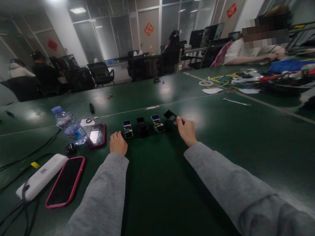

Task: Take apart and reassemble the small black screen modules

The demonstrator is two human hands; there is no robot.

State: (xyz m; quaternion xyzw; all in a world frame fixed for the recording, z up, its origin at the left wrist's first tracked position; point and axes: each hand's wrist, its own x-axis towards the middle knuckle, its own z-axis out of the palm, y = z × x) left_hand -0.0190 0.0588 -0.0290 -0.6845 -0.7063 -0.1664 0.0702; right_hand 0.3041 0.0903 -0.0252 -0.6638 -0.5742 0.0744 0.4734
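Three small electronic modules stand in a row on the green table (164, 196): a left one (127, 129) and a right one (157, 123) with blue tops, and a dark one (142, 126) between them. My left hand (117, 144) rests on the table just left of the left module, fingers curled under. My right hand (186, 130) pinches a small dark flat piece (171, 117) at the right end of the row, tilted up. Both arms wear grey sleeves.
To the left lie a water bottle (70, 125), two red-cased phones (97, 135) (66, 181), a white power bank (41, 176) and black cables (9, 165). A wrench (236, 102) and a heap of coloured wires (258, 76) lie right, near a seated person (254, 48). Other people sit far back.
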